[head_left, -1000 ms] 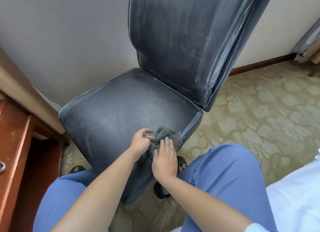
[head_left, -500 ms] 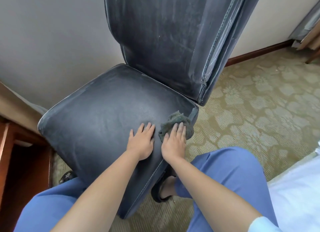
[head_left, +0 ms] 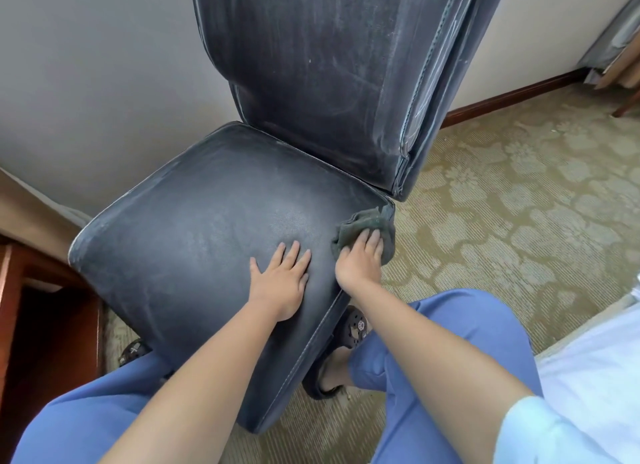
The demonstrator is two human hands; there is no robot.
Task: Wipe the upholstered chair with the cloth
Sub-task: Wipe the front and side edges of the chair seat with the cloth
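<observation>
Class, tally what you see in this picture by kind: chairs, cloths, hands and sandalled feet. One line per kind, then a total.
Chairs: 1, the dark upholstered chair
Cloths: 1, the green cloth
Hands: 2, left hand and right hand
Sandalled feet: 2, sandal and sandal
Total: 6

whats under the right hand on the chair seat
The right hand lies flat, fingers straight, on a dark green cloth bunched at the seat's right edge near the backrest. The cloth shows past the fingertips; the part under the palm and the seat below it are covered.
</observation>
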